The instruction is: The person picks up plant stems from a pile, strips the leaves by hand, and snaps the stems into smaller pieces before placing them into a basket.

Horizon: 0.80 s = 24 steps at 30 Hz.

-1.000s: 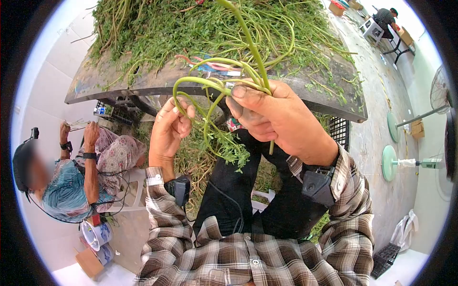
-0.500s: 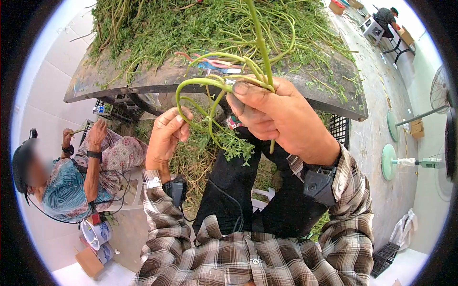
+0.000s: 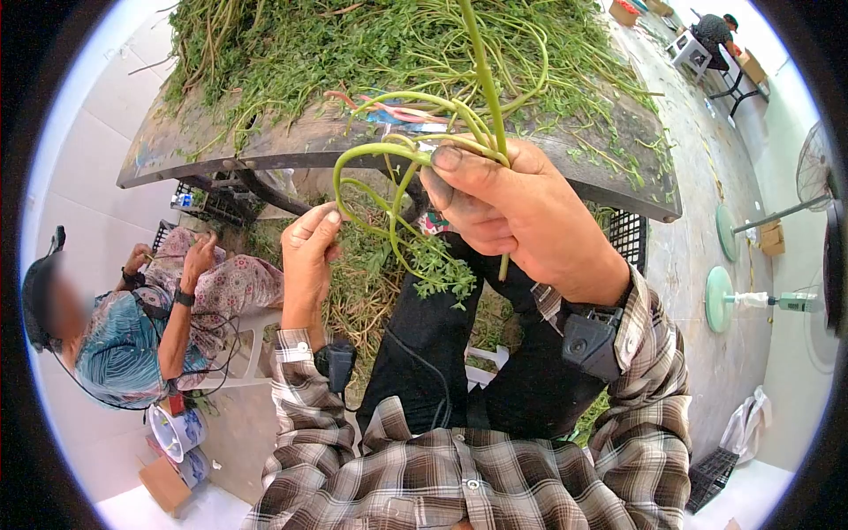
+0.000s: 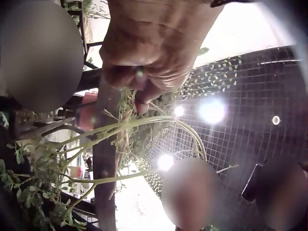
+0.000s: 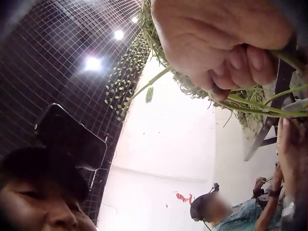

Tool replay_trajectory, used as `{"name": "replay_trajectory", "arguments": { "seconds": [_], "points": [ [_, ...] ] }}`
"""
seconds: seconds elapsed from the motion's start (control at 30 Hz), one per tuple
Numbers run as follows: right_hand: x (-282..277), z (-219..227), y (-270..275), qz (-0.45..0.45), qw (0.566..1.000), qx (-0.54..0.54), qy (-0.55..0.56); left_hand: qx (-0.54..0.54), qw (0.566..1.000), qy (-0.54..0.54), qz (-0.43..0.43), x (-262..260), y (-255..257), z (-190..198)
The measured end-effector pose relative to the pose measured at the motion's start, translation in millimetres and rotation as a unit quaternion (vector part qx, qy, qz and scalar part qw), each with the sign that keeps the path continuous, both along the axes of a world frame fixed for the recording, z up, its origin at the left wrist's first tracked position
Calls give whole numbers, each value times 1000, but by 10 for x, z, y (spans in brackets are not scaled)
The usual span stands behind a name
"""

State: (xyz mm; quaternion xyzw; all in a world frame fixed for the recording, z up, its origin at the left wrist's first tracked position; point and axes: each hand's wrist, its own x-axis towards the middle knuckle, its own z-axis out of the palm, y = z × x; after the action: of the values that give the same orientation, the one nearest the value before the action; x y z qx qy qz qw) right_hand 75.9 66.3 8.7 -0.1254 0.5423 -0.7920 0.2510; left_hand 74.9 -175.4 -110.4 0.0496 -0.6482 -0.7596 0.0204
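Note:
My right hand (image 3: 499, 199) grips a bundle of green leafy stems (image 3: 487, 79), the thumb pressed over them against the curled fingers. One thick stem rises past the fist; thinner ones loop left, ending in a leafy tip (image 3: 442, 281) that hangs below the hands. My left hand (image 3: 305, 261) is beside the left bend of the looped stem, thumb and forefinger close together right at it. In the left wrist view, the fingertip (image 4: 141, 109) lies just above the curved stem (image 4: 144, 121). I cannot tell whether the left fingers pinch anything.
A large heap of cut greens (image 3: 371, 53) covers the dark table (image 3: 291, 159) ahead. More plant litter (image 3: 349, 300) lies on the floor by my legs. A seated person (image 3: 141, 327) works at left; another person (image 3: 711, 37) sits far right. A standing fan (image 3: 811, 168) is at right.
My left hand has drawn left and slightly down, its thumb and forefinger coming closer together. The looped stems have shifted a little right. My right hand keeps its grip. The person at left has lowered both hands.

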Motion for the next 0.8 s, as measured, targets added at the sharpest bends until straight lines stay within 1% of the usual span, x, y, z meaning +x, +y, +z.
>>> {"name": "replay_trajectory", "arguments": {
  "seconds": [0.07, 0.13, 0.17, 0.23, 0.27, 0.33, 0.37, 0.4, 0.47, 0.5, 0.63, 0.7, 0.73, 0.77, 0.8],
  "points": [
    [-6, -31, 3, 9, 1000, -8, 3, -9, 1000, -6, 6, 6, 10, -14],
    [-2, -25, -5, 12, 1000, -5, 0, -9, 999, 2, 46, -4, 44, -45],
    [-1, -20, -9, 15, 1000, -3, -4, -9, 999, 2, 46, 5, 44, -40],
    [23, 16, -12, 9, 1000, -10, -6, 32, 999, -24, 2, 48, 38, -27],
    [29, 29, -14, 4, 1000, -17, -10, 31, 999, -23, 2, 72, 65, -33],
    [26, 30, -11, 5, 1000, -20, -7, -40, 998, -17, -34, 137, 177, -53],
    [28, 26, -9, 7, 1000, -22, -5, -39, 998, -11, -57, 168, 207, -30],
    [28, 14, -9, 6, 1000, -22, -6, -39, 997, -12, -58, 171, 230, -48],
    [25, -17, -15, 21, 999, -32, 1, -6, 998, -22, -56, 169, 256, -120],
    [23, -24, -17, 22, 999, -31, 2, -12, 999, -36, -36, 147, 263, -155],
    [31, -9, -17, 29, 999, -23, -3, -16, 999, -43, -12, 97, 301, -147],
    [40, -3, -10, 27, 999, -24, -4, -79, 996, -41, 17, 93, 320, -137],
    [41, -7, -6, 23, 1000, -20, 1, -80, 996, -42, 16, 84, 324, -152],
    [41, -9, -3, 20, 1000, -17, 5, -169, 985, 8, 27, 72, 328, -179],
    [40, -7, -4, 20, 1000, -18, 5, -255, 964, 58, 38, 65, 328, -196]
  ]
}}
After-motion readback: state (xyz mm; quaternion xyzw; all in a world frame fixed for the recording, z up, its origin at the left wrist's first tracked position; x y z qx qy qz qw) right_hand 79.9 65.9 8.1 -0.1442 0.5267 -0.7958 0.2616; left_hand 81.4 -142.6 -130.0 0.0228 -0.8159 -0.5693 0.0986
